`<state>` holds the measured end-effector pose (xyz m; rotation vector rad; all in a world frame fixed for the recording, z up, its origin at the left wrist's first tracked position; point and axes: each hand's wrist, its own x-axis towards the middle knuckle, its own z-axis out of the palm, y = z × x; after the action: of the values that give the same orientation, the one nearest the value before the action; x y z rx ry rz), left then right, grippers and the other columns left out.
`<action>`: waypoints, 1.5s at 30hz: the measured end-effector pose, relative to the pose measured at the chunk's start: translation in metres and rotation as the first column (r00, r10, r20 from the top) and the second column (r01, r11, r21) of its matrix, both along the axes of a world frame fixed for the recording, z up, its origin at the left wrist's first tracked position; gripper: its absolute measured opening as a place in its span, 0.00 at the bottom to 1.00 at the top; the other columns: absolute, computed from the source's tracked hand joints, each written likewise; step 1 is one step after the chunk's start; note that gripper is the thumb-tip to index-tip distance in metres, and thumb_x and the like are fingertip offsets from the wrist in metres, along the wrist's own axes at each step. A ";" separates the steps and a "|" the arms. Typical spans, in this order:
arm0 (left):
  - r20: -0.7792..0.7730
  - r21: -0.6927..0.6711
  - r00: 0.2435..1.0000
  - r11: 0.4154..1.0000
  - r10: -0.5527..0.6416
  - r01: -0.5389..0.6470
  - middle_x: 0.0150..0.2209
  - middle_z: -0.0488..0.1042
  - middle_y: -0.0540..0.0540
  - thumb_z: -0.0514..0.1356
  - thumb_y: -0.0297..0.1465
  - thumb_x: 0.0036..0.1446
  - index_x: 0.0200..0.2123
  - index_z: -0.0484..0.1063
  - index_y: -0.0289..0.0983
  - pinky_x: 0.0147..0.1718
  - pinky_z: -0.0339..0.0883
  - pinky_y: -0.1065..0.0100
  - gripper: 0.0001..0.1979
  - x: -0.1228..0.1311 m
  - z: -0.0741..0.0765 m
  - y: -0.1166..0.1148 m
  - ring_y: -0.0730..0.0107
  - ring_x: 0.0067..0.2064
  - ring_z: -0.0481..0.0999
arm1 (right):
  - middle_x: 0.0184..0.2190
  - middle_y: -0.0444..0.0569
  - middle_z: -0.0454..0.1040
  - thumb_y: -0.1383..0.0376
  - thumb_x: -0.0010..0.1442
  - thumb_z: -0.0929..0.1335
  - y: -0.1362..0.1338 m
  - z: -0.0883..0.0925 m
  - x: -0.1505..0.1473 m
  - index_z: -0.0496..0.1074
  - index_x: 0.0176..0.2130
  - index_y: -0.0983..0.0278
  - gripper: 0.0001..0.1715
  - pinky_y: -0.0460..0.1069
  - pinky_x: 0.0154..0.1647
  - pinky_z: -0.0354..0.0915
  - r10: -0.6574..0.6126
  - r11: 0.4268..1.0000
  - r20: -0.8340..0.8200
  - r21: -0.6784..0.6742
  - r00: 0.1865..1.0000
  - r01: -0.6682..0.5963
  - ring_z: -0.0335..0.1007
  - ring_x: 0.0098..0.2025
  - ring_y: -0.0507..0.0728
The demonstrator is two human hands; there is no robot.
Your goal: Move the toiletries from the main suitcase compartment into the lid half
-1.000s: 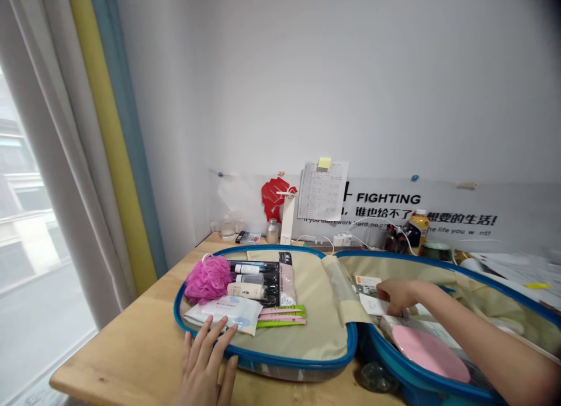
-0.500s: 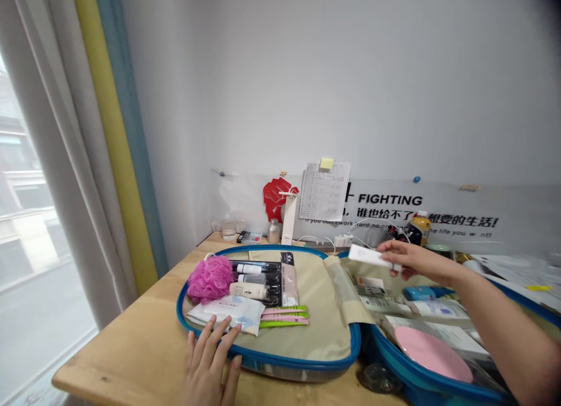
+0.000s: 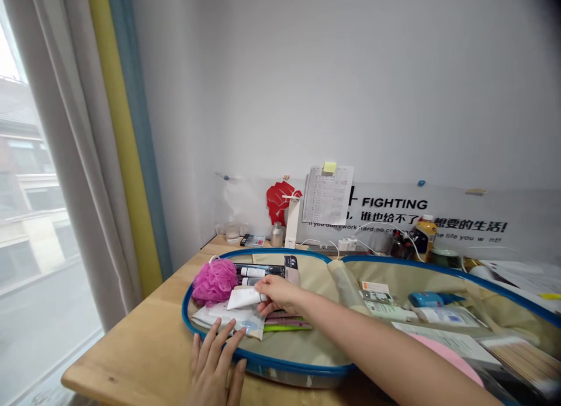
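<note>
An open blue-rimmed suitcase (image 3: 219, 343) with beige lining lies on a wooden table (image 3: 140, 359). My right hand (image 3: 276, 293) reaches across to its left half and pinches a small white tube (image 3: 242, 298) over the toiletries there. Those include a pink bath pouf (image 3: 214, 280), dark tubes (image 3: 258, 270), a white wipes packet (image 3: 236, 318) and thin pink and green sticks (image 3: 287, 325). My left hand (image 3: 214, 368) rests flat with fingers spread on the suitcase's front rim, touching the wipes packet.
The right half holds a blue tube (image 3: 432, 299), white boxes (image 3: 447, 316) and a pink round object (image 3: 456, 365). Bottles, a power strip (image 3: 348, 243) and a bowl stand along the wall. Curtains (image 3: 109, 160) and a window are at the left; papers lie far right.
My right hand lifted the white tube out of the right half, carried it across the middle and brought it down over the toiletries on the left. The left hand has stayed put.
</note>
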<state>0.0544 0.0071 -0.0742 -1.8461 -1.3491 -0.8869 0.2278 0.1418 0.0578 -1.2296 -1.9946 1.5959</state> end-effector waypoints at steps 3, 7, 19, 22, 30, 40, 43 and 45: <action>-0.002 0.006 1.000 1.000 -0.009 0.009 0.60 0.75 0.45 0.57 0.30 0.64 0.61 0.71 0.41 0.73 0.31 0.55 0.22 0.001 0.001 -0.001 0.58 0.66 0.65 | 0.41 0.47 0.74 0.55 0.70 0.67 -0.006 -0.004 -0.011 0.70 0.54 0.65 0.20 0.47 0.33 0.73 -0.025 0.998 0.111 0.061 0.994 0.018 0.72 0.35 0.50; 0.018 0.005 1.000 1.000 -0.023 0.023 0.61 0.74 0.45 0.57 0.29 0.64 0.61 0.71 0.41 0.73 0.31 0.56 0.22 0.002 0.002 -0.003 0.58 0.69 0.61 | 0.47 0.50 0.74 0.58 0.67 0.70 -0.016 -0.001 -0.010 0.71 0.54 0.65 0.20 0.53 0.42 0.74 -0.038 0.968 0.264 0.251 0.964 -0.030 0.73 0.42 0.54; 0.022 0.006 0.999 1.000 -0.029 0.029 0.60 0.75 0.45 0.57 0.29 0.63 0.61 0.70 0.41 0.73 0.32 0.56 0.23 0.002 0.004 -0.003 0.58 0.68 0.62 | 0.46 0.50 0.78 0.60 0.65 0.69 -0.002 0.060 0.065 0.75 0.46 0.63 0.12 0.57 0.54 0.69 -0.126 0.822 0.316 0.564 0.940 -0.079 0.75 0.46 0.56; 0.031 0.005 0.999 0.999 -0.041 0.041 0.60 0.74 0.44 0.57 0.29 0.63 0.61 0.70 0.41 0.73 0.31 0.56 0.23 0.001 0.003 -0.003 0.58 0.69 0.61 | 0.44 0.50 0.79 0.56 0.66 0.64 0.010 0.090 0.133 0.75 0.46 0.62 0.17 0.53 0.48 0.70 -0.206 0.821 0.289 0.570 0.935 0.004 0.76 0.39 0.55; 0.070 0.014 0.996 0.998 -0.062 0.062 0.60 0.74 0.45 0.56 0.29 0.64 0.61 0.70 0.42 0.73 0.32 0.58 0.22 0.005 0.007 -0.004 0.60 0.70 0.59 | 0.31 0.50 0.78 0.48 0.45 0.72 0.003 0.080 0.300 0.77 0.34 0.61 0.22 0.54 0.42 0.70 -0.290 0.894 0.532 0.446 0.796 0.028 0.75 0.37 0.62; 0.051 0.015 0.996 0.997 -0.073 0.073 0.59 0.75 0.42 0.57 0.28 0.63 0.61 0.68 0.39 0.73 0.31 0.58 0.23 0.005 0.009 -0.004 0.61 0.71 0.56 | 0.50 0.54 0.76 0.62 0.58 0.74 0.018 0.023 0.337 0.75 0.48 0.64 0.18 0.60 0.58 0.67 -0.323 0.907 0.775 0.418 0.543 -0.057 0.73 0.51 0.60; 0.090 0.033 0.992 0.996 -0.083 0.081 0.58 0.75 0.42 0.56 0.27 0.63 0.60 0.69 0.40 0.73 0.32 0.60 0.22 0.010 0.014 -0.005 0.63 0.72 0.55 | 0.53 0.52 0.74 0.58 0.65 0.71 0.035 0.019 0.324 0.74 0.50 0.64 0.17 0.61 0.59 0.68 -0.325 0.896 0.804 0.430 0.498 -0.109 0.71 0.54 0.59; 0.119 0.045 0.989 0.996 -0.083 0.079 0.58 0.76 0.43 0.55 0.27 0.64 0.60 0.70 0.40 0.73 0.33 0.60 0.21 0.011 0.014 -0.005 0.63 0.72 0.56 | 0.54 0.52 0.73 0.57 0.66 0.71 0.045 0.018 0.316 0.73 0.52 0.64 0.18 0.61 0.57 0.69 -0.328 0.892 0.814 0.434 0.480 -0.126 0.71 0.54 0.59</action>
<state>0.0653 0.0021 -0.0603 -1.8532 -1.3267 -1.0759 0.5433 0.1864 0.0754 -2.1621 -2.5217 0.2675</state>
